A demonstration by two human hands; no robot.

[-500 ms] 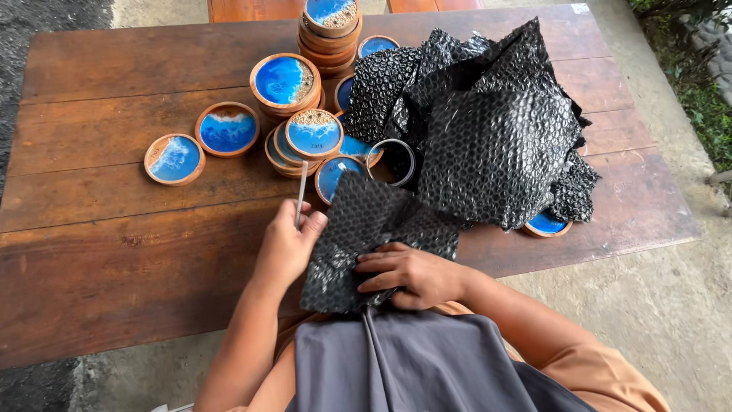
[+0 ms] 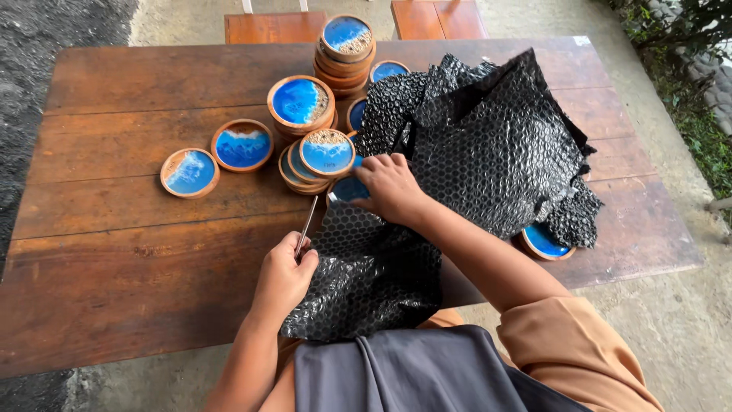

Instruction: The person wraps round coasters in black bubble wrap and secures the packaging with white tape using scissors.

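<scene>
Left hand: you grip a thin metal tool at the black bubble wrap sheet | right hand: you press the sheet's far end beside the blue coasters | sheet drapes off the wooden table.

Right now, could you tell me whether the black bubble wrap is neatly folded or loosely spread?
Loosely spread: the black bubble wrap lies crumpled over the table, one sheet hanging off the near edge.
</scene>
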